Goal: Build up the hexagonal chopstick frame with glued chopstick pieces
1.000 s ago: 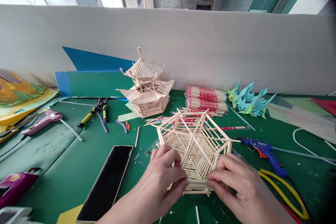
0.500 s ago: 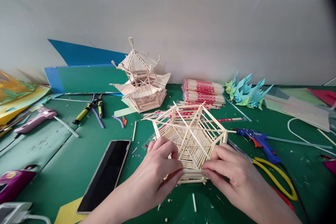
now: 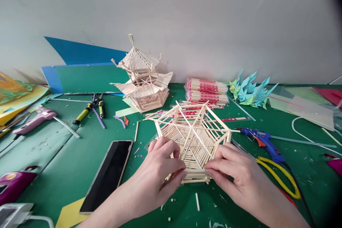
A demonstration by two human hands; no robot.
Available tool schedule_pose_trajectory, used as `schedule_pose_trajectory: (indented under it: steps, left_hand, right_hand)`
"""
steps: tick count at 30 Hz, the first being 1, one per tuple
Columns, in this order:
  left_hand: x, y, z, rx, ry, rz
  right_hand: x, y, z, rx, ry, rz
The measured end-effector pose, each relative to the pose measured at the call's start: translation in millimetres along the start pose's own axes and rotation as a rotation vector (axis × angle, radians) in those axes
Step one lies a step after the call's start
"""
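A many-sided frame of thin wooden sticks (image 3: 192,133) stands on the table in front of me, with crossed sticks over its top and a floor of close-laid sticks. At its near edge lies a short wooden stick (image 3: 195,172). My left hand (image 3: 162,172) pinches the stick's left end between thumb and fingers. Its right end is pinched by my right hand (image 3: 235,172). Fingers cover both ends, so the exact contact there is hidden. One loose stick piece (image 3: 197,201) rests on the table just below the frame.
Behind stands a stick pagoda (image 3: 140,78), beside wrapped stick bundles (image 3: 205,91) and blue folded paper (image 3: 251,91). A blue glue gun (image 3: 263,142) and yellow-handled scissors (image 3: 283,174) lie right. At left are a phone (image 3: 107,176), pliers (image 3: 92,108) and a pink glue gun (image 3: 37,119).
The view has tipped slightly, so most things sit a little higher in the picture. Both hands keep their pinch on the stick at the frame's near edge.
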State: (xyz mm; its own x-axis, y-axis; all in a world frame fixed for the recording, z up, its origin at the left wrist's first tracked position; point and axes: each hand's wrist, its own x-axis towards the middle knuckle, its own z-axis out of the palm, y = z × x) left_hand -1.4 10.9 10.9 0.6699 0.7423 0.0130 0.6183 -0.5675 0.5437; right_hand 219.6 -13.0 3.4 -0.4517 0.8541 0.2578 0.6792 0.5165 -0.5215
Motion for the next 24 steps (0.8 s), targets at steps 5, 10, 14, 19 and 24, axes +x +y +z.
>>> schedule_pose_trajectory:
  steps: [5, 10, 14, 19, 24]
  left_hand:
    - [-0.7, 0.2, 2.1, -0.015, 0.041, 0.002]
    - [0.1, 0.7, 2.2, -0.019, 0.054, -0.005]
    - [-0.3, -0.3, 2.4, -0.021, 0.066, -0.001]
    - [-0.4, -2.4, 4.3, -0.023, 0.059, 0.006]
    - [-1.3, -4.3, 6.4, -0.008, 0.066, 0.025]
  right_hand:
    - [-4.6, 2.0, 2.6, 0.005, -0.007, 0.028]
    - [-5.1, 2.0, 3.5, -0.021, -0.021, 0.03]
    - [-3.1, 0.5, 3.1, -0.019, -0.005, 0.017]
    - [-4.3, 0.5, 3.3, -0.018, -0.016, 0.029]
    - [-4.4, -0.2, 3.3, -0.013, -0.023, 0.025]
